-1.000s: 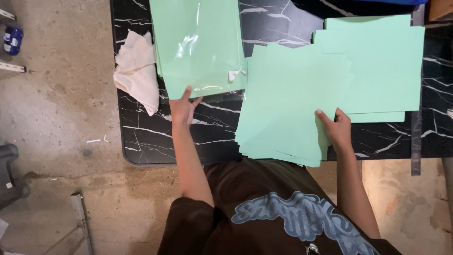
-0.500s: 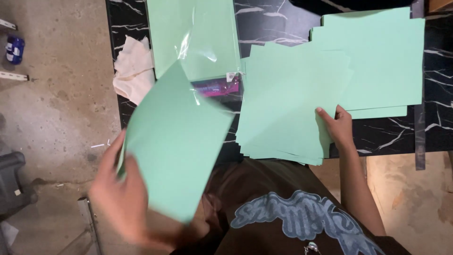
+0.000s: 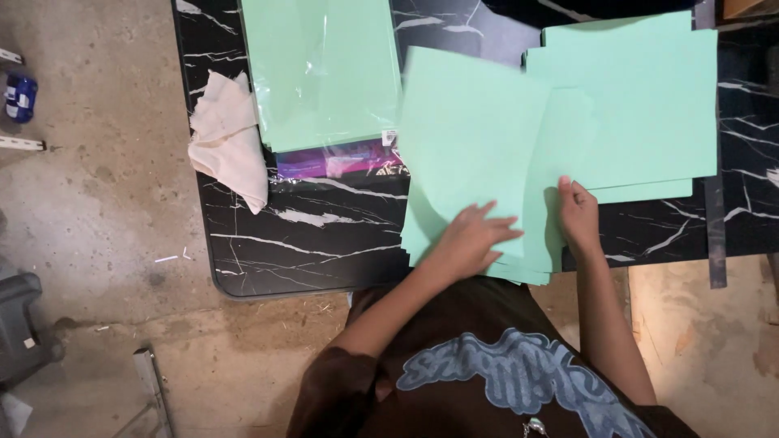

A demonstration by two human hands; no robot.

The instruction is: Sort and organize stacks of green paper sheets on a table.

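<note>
Left hand (image 3: 475,239) flat, palm down, fingers spread on the top green sheet (image 3: 475,138) of the near stack (image 3: 531,272). Grip released, nothing pinched, just pressing on the paper.

Right hand (image 3: 578,212) on the same stack, just right of the left hand. Fingers curled over a sheet's edge; can't tell if it's actually pinching the sheet or only resting on it.

Top green sheet lies slightly skewed over the near stack, its upper right part overlapping the sheets below. The near stack sits at the near edge of the tabletop (image 3: 308,243), black with white marble veining, and overhangs that edge a bit toward the person.

Second stack of green sheets (image 3: 649,105) behind and to the right, partly under the near stack, edges fanned out.

Left of both: a clear plastic pack of green paper (image 3: 324,73), wrapper open at the near end, with a purple insert (image 3: 333,162) showing there. Pack is just beside the top sheet's left edge.

White crumpled cloth (image 3: 227,142) at the tabletop's left edge, touching the pack's left side and hanging slightly over the edge.

Concrete floor (image 3: 89,203) around. Small blue object (image 3: 20,96) on it far left, too small to identify. Grey item (image 3: 20,328) low left, partly cut off.

Person wears a dark brown shirt (image 3: 503,381) with a blue graphic.
</note>
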